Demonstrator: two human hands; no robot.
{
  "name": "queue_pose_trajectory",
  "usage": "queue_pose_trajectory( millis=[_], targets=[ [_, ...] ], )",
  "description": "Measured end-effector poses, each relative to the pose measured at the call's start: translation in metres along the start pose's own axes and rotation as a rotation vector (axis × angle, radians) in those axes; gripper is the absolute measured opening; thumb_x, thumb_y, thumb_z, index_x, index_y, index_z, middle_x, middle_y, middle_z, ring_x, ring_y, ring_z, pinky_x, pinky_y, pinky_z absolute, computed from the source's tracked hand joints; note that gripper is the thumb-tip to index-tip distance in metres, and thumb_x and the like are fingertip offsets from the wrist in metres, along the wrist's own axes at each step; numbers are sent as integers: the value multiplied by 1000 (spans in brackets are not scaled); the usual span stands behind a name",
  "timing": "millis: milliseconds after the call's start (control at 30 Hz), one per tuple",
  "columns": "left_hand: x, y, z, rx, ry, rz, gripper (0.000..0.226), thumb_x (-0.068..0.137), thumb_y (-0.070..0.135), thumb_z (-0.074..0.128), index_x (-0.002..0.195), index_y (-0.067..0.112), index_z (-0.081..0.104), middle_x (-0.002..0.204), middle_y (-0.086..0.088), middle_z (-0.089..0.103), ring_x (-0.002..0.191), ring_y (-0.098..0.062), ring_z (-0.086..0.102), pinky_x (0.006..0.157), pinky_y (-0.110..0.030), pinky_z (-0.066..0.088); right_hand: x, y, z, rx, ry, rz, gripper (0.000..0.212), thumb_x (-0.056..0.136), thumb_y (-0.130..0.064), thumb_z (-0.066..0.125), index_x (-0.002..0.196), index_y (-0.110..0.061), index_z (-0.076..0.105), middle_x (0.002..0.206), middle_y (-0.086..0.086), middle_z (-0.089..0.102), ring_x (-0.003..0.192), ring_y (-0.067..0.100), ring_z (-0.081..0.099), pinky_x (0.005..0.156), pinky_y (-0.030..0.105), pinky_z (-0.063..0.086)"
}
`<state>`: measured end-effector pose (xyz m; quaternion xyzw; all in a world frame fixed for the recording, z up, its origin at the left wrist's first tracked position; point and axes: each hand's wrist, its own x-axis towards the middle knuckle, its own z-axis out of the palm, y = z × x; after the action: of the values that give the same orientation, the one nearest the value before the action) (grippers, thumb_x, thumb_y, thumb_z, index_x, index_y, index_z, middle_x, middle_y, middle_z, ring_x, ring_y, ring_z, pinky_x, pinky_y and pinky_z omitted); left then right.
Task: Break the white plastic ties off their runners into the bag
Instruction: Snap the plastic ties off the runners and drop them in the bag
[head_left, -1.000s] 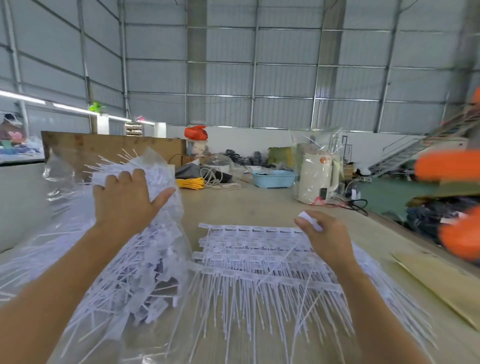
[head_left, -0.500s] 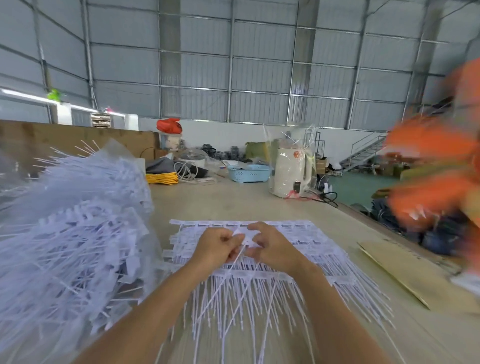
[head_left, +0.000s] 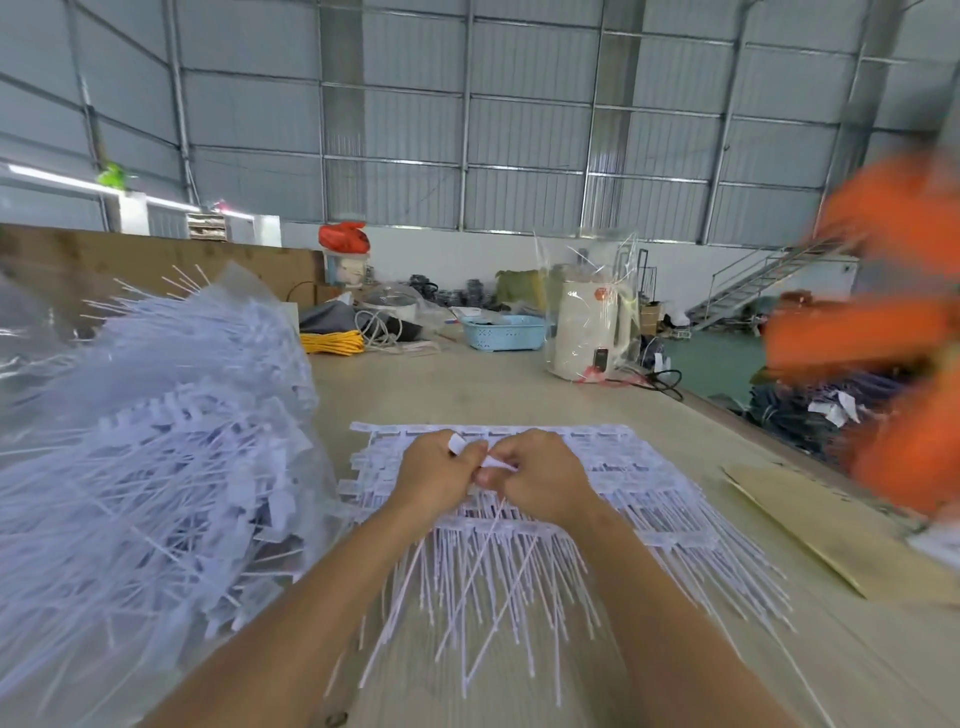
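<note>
Left hand (head_left: 434, 475) and right hand (head_left: 540, 480) touch – both pinch white ties (head_left: 498, 561) above the stack of runners (head_left: 644, 483), bag (head_left: 156, 441) at left

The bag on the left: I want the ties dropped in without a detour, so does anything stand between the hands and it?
Nothing visible does. Both hands, left hand and right hand, pinch ties over the stack of runners. The bag lies right beside the stack, with only bare table nearby.
</note>
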<state>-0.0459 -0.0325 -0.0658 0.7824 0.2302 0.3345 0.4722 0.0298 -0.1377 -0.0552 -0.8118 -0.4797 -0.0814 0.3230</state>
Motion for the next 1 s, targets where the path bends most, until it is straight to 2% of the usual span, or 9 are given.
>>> queue_pose_trajectory(
  millis=[133,300,433,533,600,767,867,933,1000],
  targets=[
    [1,7,-1,-5,29,-41,31,86,16,60,57,11,54,56,-8,54,46,-20,46,54,-29,38,-3,-9,-4,-230,93,-71,12,86,-29,60,90,-26,71,81,3,66,84,23,59,61,23,29],
    [4,9,-1,-76,85,-26,36,84,13,60,50,13,48,51,-7,47,42,-18,40,50,-26,33,0,-6,-11,-99,82,-31,35,83,-28,65,53,-25,47,54,-8,39,66,22,43,50,24,22],
    [4,12,3,27,141,52,36,87,15,58,52,12,52,52,-6,52,54,-23,50,55,-29,38,-4,-11,-18,-11,48,-51,24,82,-24,69,62,-10,65,54,0,48,58,18,44,50,24,28],
    [20,-12,-23,207,292,-87,30,93,18,52,82,-5,67,81,-20,67,79,-33,64,70,-36,50,-8,-9,-45,484,166,-58,25,80,-9,69,56,-11,64,48,-3,51,42,6,40,44,16,35],
    [28,-28,-38,135,344,-128,34,95,20,52,87,-9,66,89,-26,68,85,-38,66,78,-43,54,-8,-7,-65,845,316,-66,21,81,-4,66,62,1,61,52,12,47,40,9,33,40,16,28],
    [9,2,-3,-317,1,-139,25,100,25,47,81,12,56,54,-6,55,42,-15,44,43,-21,34,-10,-22,-38,747,49,-54,9,84,8,57,79,5,65,55,13,43,44,13,32,45,20,25],
    [-1,13,-2,-562,-256,-252,62,99,53,27,72,9,62,49,-9,53,40,-16,41,43,-19,28,-7,-21,-25,627,-64,-67,32,72,22,50,95,7,67,71,14,58,52,8,51,49,15,38],
    [-6,12,-6,-558,-336,-254,68,93,63,26,68,9,58,51,-9,51,42,-17,40,46,-22,27,-3,-16,-16,513,-35,-37,46,74,19,55,114,-1,63,99,14,55,78,15,57,65,19,47],
    [-11,9,-6,-453,-311,-168,51,95,53,39,74,8,52,58,-9,49,43,-15,41,46,-22,29,-2,-13,-9,415,14,1,53,77,11,63,125,-9,54,110,11,44,97,24,54,86,33,49]
  ],
)
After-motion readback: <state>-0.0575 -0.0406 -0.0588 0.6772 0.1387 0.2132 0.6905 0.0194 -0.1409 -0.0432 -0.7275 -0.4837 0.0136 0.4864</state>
